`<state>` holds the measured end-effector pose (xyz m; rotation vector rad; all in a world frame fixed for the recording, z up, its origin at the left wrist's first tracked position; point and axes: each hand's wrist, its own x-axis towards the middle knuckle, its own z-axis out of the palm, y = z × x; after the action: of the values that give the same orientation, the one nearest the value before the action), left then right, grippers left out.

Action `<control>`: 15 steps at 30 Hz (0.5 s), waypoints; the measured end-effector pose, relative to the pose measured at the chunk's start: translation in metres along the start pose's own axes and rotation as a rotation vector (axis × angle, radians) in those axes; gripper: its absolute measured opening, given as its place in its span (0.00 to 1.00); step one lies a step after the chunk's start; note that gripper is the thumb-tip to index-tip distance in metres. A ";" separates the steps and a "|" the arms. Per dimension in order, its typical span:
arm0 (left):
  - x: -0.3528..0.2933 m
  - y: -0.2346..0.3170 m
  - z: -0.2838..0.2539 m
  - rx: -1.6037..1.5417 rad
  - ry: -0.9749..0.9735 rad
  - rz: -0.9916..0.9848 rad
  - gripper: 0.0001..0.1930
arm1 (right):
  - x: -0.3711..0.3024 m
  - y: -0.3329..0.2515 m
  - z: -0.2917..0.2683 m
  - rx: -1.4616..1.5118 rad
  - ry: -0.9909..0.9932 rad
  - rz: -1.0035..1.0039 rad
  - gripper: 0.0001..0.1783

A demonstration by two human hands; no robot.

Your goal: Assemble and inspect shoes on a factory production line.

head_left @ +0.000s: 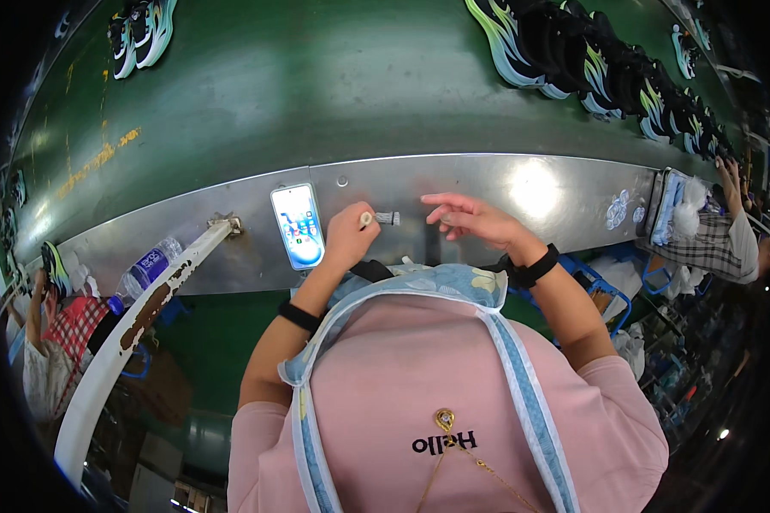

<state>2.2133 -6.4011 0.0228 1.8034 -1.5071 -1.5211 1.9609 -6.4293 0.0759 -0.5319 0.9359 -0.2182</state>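
Note:
My left hand [347, 238] is closed in a fist above the metal ledge, around a small object with a pale round end [366, 219]. Its kind is hidden by my fingers. A short clear-grey cylindrical piece [388, 218] shows just right of the fist; whether it joins the held object I cannot tell. My right hand [477, 224] hovers to the right with fingers stretched out and apart, holding nothing. Left of my left hand a smartphone [298, 227] with a lit screen lies on the ledge.
Past the metal ledge [462, 175] runs a green conveyor surface [316, 85]. A row of sneakers [603, 73] stands far right, a pair [141, 36] far left. A white peeling post [137, 325] and a water bottle [150, 267] are at left. Co-workers' arms show at both sides.

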 end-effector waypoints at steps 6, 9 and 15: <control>-0.019 0.021 -0.010 0.062 -0.072 -0.101 0.10 | 0.004 -0.004 0.023 -0.155 0.048 -0.104 0.20; -0.022 0.025 -0.017 -0.007 -0.128 -0.033 0.10 | 0.005 -0.013 0.045 -0.265 0.019 -0.199 0.20; -0.026 0.039 -0.015 -0.096 -0.158 0.082 0.08 | 0.004 -0.024 0.071 -0.543 0.070 -0.408 0.19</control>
<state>2.2109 -6.3990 0.0714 1.5811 -1.5308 -1.6989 2.0219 -6.4276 0.1190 -1.2267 0.9473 -0.3531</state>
